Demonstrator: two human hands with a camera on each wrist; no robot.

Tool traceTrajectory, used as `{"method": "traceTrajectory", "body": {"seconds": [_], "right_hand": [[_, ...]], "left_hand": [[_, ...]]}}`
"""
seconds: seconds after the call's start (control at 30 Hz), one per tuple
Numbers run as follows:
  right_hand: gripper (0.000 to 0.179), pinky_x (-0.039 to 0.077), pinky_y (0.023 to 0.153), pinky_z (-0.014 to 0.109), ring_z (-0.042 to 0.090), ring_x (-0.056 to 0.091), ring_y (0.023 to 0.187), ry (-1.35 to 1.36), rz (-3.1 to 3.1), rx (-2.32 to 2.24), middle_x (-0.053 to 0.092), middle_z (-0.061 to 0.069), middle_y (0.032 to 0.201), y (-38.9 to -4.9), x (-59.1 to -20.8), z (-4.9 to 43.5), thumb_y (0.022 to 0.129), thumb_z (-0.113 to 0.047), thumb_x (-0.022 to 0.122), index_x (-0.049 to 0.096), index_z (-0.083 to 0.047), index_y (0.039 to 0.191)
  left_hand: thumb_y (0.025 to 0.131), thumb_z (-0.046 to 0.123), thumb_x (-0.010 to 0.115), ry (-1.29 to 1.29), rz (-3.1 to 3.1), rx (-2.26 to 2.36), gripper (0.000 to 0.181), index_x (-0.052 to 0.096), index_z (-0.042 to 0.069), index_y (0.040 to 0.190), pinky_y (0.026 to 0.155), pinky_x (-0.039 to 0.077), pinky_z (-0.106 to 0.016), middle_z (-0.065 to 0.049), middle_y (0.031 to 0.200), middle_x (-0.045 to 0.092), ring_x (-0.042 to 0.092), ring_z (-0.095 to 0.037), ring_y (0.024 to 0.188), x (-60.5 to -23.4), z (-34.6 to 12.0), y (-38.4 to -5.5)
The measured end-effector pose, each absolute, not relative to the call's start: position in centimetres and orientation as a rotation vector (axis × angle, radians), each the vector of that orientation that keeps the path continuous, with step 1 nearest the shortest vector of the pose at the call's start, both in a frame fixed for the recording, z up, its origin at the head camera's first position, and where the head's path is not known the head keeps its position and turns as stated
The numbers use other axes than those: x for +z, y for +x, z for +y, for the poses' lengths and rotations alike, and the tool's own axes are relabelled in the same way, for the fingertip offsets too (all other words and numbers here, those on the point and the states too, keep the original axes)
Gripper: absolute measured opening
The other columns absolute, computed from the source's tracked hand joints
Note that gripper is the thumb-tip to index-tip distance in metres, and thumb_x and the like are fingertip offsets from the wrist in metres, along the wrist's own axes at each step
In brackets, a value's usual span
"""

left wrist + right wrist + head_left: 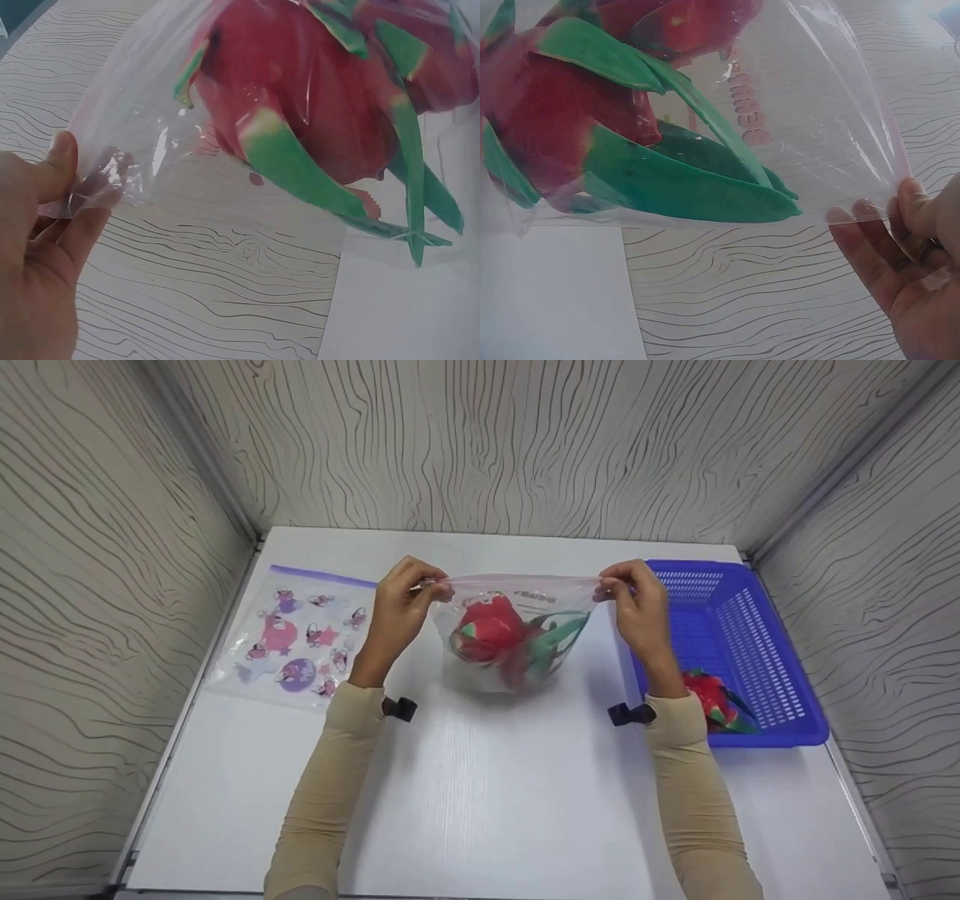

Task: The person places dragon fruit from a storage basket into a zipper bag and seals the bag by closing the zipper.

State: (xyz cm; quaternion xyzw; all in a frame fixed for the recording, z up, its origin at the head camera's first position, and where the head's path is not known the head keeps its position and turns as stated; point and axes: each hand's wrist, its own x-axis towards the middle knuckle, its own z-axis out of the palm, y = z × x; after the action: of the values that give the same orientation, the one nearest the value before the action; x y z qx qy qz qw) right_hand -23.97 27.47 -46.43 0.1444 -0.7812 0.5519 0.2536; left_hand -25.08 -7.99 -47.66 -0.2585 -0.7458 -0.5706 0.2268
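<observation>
A clear zip bag (540,592) is stretched between my two hands over the middle of the table. Inside it are red dragon fruits (487,634) with long green scales, seen close up in both wrist views. My left hand (406,600) pinches the bag's upper left corner between thumb and fingers. At the opposite upper corner, my right hand (637,604) pinches the bag the same way. The top edge runs nearly straight from hand to hand, and the fruit hangs in the lower part. Red lettering (750,112) shows on the plastic.
Flat on the table at left lies another zip bag (300,637), with a purple top strip and printed cartoon figures. A blue plastic basket (776,660) stands at right, holding more dragon fruit (716,701), partly behind my right forearm. Wood-patterned panels (487,450) enclose the table's back and sides.
</observation>
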Motion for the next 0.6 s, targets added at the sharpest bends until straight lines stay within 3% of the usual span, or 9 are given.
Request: {"method": "traceTrajectory", "body": {"seconds": [0.43, 0.6], "right_hand": [[0.017, 0.063, 0.076, 0.021, 0.010, 0.070, 0.080, 0.405, -2.116, 1.532, 0.067, 0.024, 0.096, -24.1, -46.9, 27.4, 0.104, 0.000, 0.061, 0.066, 0.016, 0.106], [0.016, 0.064, 0.078, 0.021, 0.011, 0.071, 0.081, 0.388, -2.108, 1.569, 0.066, 0.024, 0.097, -24.1, -47.1, 27.6, 0.104, 0.001, 0.061, 0.065, 0.017, 0.107]], "left_hand": [[0.102, 0.000, 0.066, -0.698, -2.180, -1.635, 0.014, 0.071, -0.002, 0.115, 0.108, 0.058, -0.035, -0.016, 0.114, 0.065, 0.067, -0.025, 0.112, -48.6, -8.7, -25.2], [0.101, -0.001, 0.067, -0.588, -2.166, -1.857, 0.021, 0.068, -0.005, 0.122, 0.104, 0.060, -0.032, -0.020, 0.128, 0.062, 0.069, -0.029, 0.116, -48.9, -8.6, -25.1]]}}
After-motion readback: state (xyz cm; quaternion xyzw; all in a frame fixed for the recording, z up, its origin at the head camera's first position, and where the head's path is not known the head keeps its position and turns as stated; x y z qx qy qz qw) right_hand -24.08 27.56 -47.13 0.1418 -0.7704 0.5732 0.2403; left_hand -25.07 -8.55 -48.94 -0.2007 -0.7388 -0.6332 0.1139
